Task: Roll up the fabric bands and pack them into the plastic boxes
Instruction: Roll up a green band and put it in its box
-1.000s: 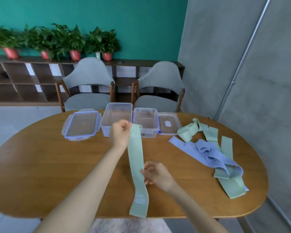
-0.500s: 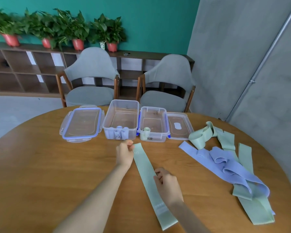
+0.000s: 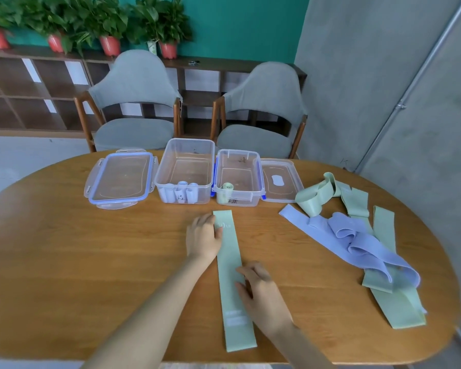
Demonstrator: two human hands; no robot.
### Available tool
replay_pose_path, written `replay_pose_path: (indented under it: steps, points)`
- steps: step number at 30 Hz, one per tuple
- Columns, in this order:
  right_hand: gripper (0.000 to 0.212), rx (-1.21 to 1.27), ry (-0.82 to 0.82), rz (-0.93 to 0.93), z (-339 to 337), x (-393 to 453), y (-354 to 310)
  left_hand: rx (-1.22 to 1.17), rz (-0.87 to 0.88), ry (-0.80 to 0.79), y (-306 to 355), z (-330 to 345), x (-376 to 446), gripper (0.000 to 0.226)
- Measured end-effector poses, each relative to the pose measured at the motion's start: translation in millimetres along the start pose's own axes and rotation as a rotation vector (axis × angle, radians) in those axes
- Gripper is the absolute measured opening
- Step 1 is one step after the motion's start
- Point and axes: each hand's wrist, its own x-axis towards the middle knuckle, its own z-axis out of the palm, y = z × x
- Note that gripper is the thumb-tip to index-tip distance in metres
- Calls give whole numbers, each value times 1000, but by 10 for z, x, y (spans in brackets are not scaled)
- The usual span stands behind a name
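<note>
A long pale green band (image 3: 230,265) lies flat on the wooden table (image 3: 64,249), running from near the boxes toward me. My left hand (image 3: 203,237) pinches the left edge of its far end. My right hand (image 3: 262,290) rests on its middle, fingers pressing it down. Behind it stand two open clear plastic boxes. The larger box (image 3: 186,153) holds several pale blue rolls (image 3: 179,194) at its front wall. The smaller box (image 3: 256,169) holds one green roll (image 3: 227,187).
A blue-rimmed lid (image 3: 120,179) lies left of the boxes and a clear lid (image 3: 280,182) right of them. At the right lies a loose pile of blue bands (image 3: 357,238) and green bands (image 3: 394,307). Two grey chairs (image 3: 133,102) stand behind the table.
The green band, held up in the air a second ago, has been lowered and laid flat on the table. Both hands came down with it.
</note>
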Motion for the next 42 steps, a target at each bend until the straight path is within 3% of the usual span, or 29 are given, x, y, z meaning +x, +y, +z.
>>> replay_pose_path:
  steps: [9,21,25,31,35,42]
  points:
    - [39,-80,-56,-257,23,-442,83,97,129,-71,-26,-27,-197,44]
    - [21,-9,16,-214,6,-669,-23,105,109,-214,65,-193,-239,49]
    - [30,22,-16,-220,-62,-703,15,31,266,-206,112,-401,-572,40]
    - [18,97,-71,-274,-169,-820,49,-139,551,-235,102,-675,-1402,26]
    - [7,85,-24,-270,-121,-858,31,-104,618,-289,5,-664,-1783,31]
    - [10,9,18,-278,-52,-910,-59,-60,659,-207,-106,-696,-1927,11]
